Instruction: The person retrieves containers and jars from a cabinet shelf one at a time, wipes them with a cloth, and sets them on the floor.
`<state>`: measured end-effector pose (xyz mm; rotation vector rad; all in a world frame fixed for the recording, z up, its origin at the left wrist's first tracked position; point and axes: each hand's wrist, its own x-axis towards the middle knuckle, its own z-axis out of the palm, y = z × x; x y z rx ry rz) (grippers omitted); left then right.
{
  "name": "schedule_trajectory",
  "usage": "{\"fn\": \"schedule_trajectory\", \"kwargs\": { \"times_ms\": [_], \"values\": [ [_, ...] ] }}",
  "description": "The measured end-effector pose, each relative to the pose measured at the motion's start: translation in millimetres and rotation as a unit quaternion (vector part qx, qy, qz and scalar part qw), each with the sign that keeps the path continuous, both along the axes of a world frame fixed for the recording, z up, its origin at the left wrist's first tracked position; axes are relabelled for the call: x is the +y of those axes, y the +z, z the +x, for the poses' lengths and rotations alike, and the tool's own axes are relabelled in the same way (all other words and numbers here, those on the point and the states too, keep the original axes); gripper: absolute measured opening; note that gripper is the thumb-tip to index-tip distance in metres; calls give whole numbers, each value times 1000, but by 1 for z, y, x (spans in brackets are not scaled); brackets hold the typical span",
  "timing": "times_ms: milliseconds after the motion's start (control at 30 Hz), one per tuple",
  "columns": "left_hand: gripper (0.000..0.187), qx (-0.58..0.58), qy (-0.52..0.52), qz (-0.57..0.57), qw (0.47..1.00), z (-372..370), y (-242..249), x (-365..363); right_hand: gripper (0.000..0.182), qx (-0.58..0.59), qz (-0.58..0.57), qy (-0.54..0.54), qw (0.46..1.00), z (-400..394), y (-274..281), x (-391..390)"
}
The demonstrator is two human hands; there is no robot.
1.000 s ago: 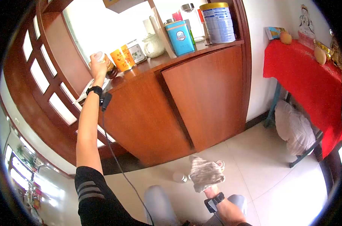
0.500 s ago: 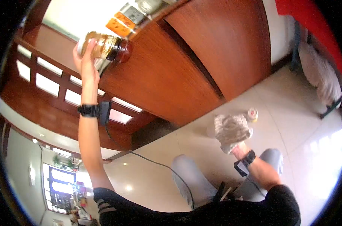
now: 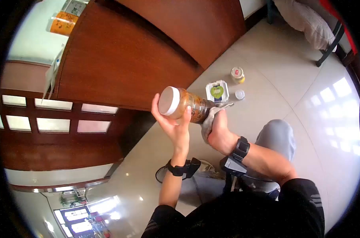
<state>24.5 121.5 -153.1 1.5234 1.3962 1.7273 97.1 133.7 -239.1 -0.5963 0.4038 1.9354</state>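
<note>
My left hand (image 3: 174, 129) grips a large jar (image 3: 192, 106) with a white lid and brownish contents, its fingers around the lid end. The jar is tilted nearly onto its side above the floor. My right hand (image 3: 221, 133) holds a grey cloth (image 3: 206, 127) against the jar's base end. Part of the cloth and the right fingers are hidden behind the hand and jar. Beyond the hands, a clear plastic box (image 3: 217, 91) with a green label stands on the floor.
A small jar (image 3: 238, 74) and a small white-topped container (image 3: 239, 94) stand near the box. The wooden cabinet (image 3: 128, 59) rises at the upper left, with an orange-labelled container (image 3: 63, 23) on its shelf. A stand leg (image 3: 329, 47) is at the upper right.
My left hand has brought the jar from the cabinet shelf down and right. My right hand has moved up and left, putting the cloth against the jar. The camera view has shifted.
</note>
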Motion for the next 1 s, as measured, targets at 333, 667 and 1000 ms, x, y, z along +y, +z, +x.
{"fn": "schedule_trajectory", "kwargs": {
  "times_ms": [333, 667, 1000],
  "values": [
    [78, -91, -2, -55, 994, -20, -11, -24, 32, 31, 76, 72, 994, -2, 64, -53],
    [85, 54, 78, -7, 995, -39, -71, -49, 32, -324, 156, 60, 931, 8, 59, -23],
    [116, -86, -103, 37, 990, -31, -61, -2, 33, -395, 280, 114, 868, 22, 31, -17]
  ]
}}
